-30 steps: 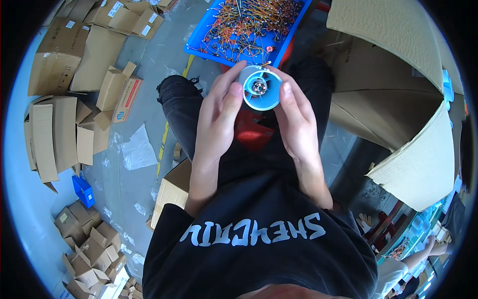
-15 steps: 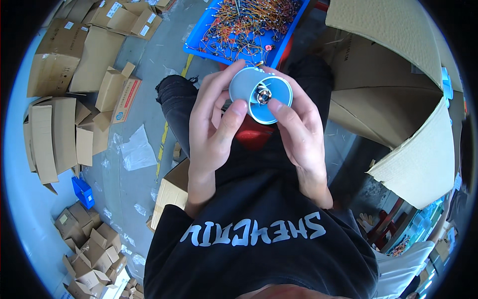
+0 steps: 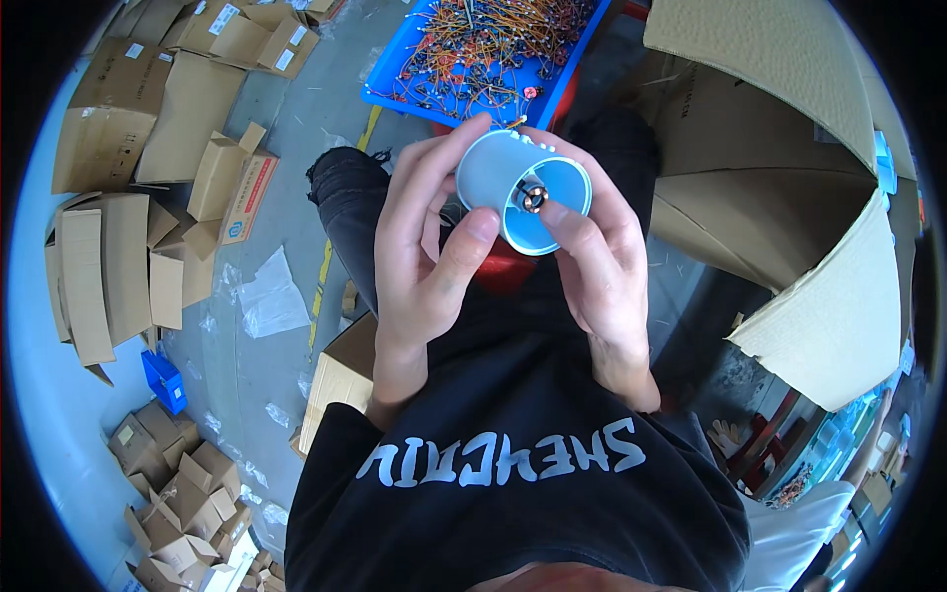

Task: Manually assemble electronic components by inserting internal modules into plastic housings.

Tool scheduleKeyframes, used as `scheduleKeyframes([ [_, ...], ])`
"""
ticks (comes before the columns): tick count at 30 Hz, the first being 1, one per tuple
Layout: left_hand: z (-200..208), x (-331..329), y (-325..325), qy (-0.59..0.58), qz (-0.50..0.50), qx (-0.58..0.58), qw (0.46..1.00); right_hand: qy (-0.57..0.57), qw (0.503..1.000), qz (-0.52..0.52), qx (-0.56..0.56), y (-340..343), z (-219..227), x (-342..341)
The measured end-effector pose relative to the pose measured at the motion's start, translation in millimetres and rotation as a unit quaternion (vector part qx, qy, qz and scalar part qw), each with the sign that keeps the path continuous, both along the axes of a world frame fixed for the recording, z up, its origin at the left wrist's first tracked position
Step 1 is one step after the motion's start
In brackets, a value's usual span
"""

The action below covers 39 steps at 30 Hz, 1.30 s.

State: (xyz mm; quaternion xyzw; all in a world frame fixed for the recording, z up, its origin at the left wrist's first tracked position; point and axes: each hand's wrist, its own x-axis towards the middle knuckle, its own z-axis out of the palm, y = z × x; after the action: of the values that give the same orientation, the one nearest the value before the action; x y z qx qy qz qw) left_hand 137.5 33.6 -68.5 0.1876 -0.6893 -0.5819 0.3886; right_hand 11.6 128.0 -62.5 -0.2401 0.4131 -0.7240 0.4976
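Between both hands is a light blue plastic cylindrical housing (image 3: pixel 488 178), tilted so that its open end faces me. Inside the opening sits a small round metal part with a copper-coloured ring (image 3: pixel 534 199). My left hand (image 3: pixel 431 232) is wrapped round the left side of the housing, its thumb against the outer wall near the rim. Holding the right side, my right hand (image 3: pixel 604 237) reaches its thumb over the rim, the tip beside the copper-ringed part. The fingers behind the housing are partly hidden.
A blue tray (image 3: pixel 390 87) full of loose wired parts stands ahead, on something red. To the right is a large open cardboard box (image 3: pixel 730 217). Empty cartons (image 3: pixel 109 266), a small blue bin (image 3: pixel 164 381) and plastic scraps (image 3: pixel 271 296) lie on the left floor.
The housing has tipped and shifted slightly to the right and toward me, its opening turning further right. Both hands keep their hold, and the right thumb stays at the inner part.
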Motion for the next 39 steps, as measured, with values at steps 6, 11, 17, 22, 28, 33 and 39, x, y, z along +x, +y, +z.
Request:
scheduleKeyframes([
  [6, -2, -1, 1, 0.012, -0.013, 0.011, 1.0, -0.004, 1.0, 0.01, -0.004, 1, 2, -2],
  [11, -18, -6, 1, 0.081, -0.069, 0.137, 0.985, 0.077, 0.996, -0.049, -0.005, -4, -3, 2],
  [17, -32, -14, 12, 0.163, -0.117, 0.315, 0.928, 0.423, 0.887, -0.183, 0.037, -7, -1, -2],
  [22, -42, -15, 14, 0.194, -0.076, 0.328, 0.921, 0.608, 0.756, -0.241, 0.029, -6, 1, -4],
  [28, -48, -15, 14, 0.223, -0.106, 0.353, 0.902, 0.55, 0.804, -0.222, 0.042, -2, 10, 4],
  [33, -47, -17, 13, 0.215, -0.107, 0.332, 0.912, 0.561, 0.803, -0.176, 0.095, 3, 21, 4],
  [39, -42, -17, 14, 0.211, -0.122, 0.33, 0.912, 0.593, 0.779, -0.167, 0.114, 4, 20, 6],
])
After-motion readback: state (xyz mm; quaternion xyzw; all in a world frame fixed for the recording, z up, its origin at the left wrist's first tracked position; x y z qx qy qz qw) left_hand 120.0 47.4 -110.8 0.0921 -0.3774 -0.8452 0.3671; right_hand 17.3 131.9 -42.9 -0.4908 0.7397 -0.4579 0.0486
